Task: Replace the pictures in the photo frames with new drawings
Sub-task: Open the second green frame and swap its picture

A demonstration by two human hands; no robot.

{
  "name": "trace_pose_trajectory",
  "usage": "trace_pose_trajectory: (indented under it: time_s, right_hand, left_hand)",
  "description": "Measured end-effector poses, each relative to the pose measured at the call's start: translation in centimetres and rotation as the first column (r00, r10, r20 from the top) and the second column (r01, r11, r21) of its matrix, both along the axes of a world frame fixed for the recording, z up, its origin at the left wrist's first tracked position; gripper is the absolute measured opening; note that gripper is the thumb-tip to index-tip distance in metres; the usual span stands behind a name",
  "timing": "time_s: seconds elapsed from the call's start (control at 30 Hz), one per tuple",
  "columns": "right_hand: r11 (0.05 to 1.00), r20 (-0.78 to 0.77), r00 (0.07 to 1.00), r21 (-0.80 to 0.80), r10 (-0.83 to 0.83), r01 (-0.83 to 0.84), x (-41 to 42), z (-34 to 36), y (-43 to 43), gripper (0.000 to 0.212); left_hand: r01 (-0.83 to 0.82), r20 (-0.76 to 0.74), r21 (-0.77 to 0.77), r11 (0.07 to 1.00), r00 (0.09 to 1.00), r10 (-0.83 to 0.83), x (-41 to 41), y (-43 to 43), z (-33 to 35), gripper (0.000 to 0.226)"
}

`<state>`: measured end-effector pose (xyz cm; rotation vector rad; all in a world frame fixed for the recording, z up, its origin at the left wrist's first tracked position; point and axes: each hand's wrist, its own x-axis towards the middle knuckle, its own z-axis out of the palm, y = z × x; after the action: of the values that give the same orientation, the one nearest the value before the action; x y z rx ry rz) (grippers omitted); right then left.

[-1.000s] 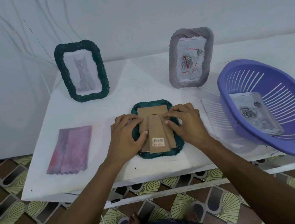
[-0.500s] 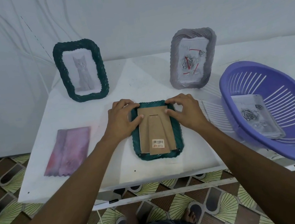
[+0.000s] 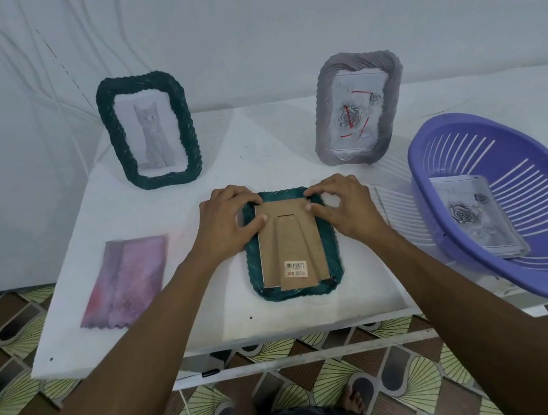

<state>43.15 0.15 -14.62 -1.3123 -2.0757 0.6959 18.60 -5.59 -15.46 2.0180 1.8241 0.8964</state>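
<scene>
Nearest me is the face-down frame (image 3: 297,293), green rim flat on the white surface (image 3: 168,203). It lies glass side down so the cardboard backing (image 3: 288,240), w/ folded stand and barcode sticker (image 3: 296,269), faces up for working. At that frame's far end the L grip (image 3: 224,223) is curled over the far-left corner w/ its thumb pressing the backing. The R grip (image 3: 345,209) does likewise at the far-right corner. Both are clamped on the frame, steadying it and, I reckon, working the tabs that lock the backing; the tabs are too small to see. Can't tell if the backing is going in or coming out. Left of the frame lies a pink cloth (image 3: 126,282), prob. for wiping glass. Right of it is a white ribbed sheet (image 3: 401,215), then the purple basket (image 3: 535,154) w/ rose drawings (image 3: 474,217) stacked inside, within reach. Beyond the frame to the left, a green cat frame (image 3: 148,131) stands upright. Beyond to the right, a grey frame (image 3: 359,109) holds a rose pic struck w/ red marks, prob. next to swap.
</scene>
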Motion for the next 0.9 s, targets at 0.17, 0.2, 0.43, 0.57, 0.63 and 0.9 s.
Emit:
trace_pose_trajectory:
  time_s: [0.17,0.2,0.43,0.57,0.63,0.9]
  right_hand:
    - [1.0,0.0,1.0,-0.023,0.019,-0.019,0.1,0.3,-0.1,0.022]
    - [0.999,-0.019,1.0,-0.032,0.018,-0.019,0.2,0.4,-0.2,0.022]
    - [0.998,-0.102,0.993,0.03,0.065,-0.062,2.4,0.4,-4.7,0.023]
    - [0.971,-0.001,0.976,0.098,0.218,-0.216,4.1,0.2,-7.6,0.029]
    - [0.965,0.007,0.967,0.072,0.253,-0.253,4.7,0.4,-8.6,0.03]
    - [0.976,0.015,0.978,0.073,0.207,-0.207,4.8,0.2,-10.4,0.037]
  left_hand:
    - [0.005,0.012,-0.018,1.0,1.0,-0.005,0.1,-0.2,0.1,0.045]
    - [0.006,0.032,-0.035,0.999,0.999,-0.005,0.1,-0.2,0.3,0.044]
    - [0.059,0.189,-0.138,0.989,0.981,-0.032,0.2,-6.0,0.8,0.046]
    - [0.093,0.125,-0.106,0.99,0.989,-0.08,1.0,-10.4,0.7,0.047]
    - [0.13,0.115,-0.09,0.987,0.986,-0.119,1.3,-11.5,0.7,0.047]
    - [0.09,0.159,-0.017,0.996,0.983,-0.086,2.8,-12.5,0.6,0.033]
